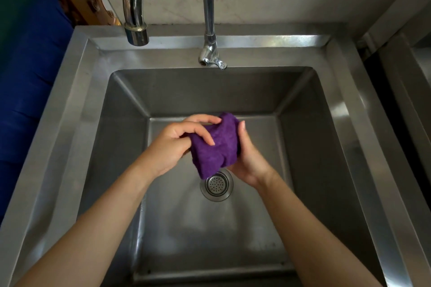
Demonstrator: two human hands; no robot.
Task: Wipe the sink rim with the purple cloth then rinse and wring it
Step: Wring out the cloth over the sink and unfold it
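Note:
Both of my hands hold the bunched purple cloth (215, 149) over the middle of the steel sink basin, just above the drain strainer (217, 184). My left hand (173, 147) grips the cloth's left side, thumb and fingers curled over its top. My right hand (247, 158) cups the cloth's right side from behind, thumb pointing up. A corner of the cloth hangs down toward the drain. The flat sink rim (347, 91) frames the basin on all sides. No water runs from the curved tap spout (136, 30).
A second, straight tap pipe with a small valve (211, 56) stands at the back rim's middle. A blue and green object (25, 65) lies left of the sink, carved wood behind it. Another steel surface (410, 91) adjoins on the right.

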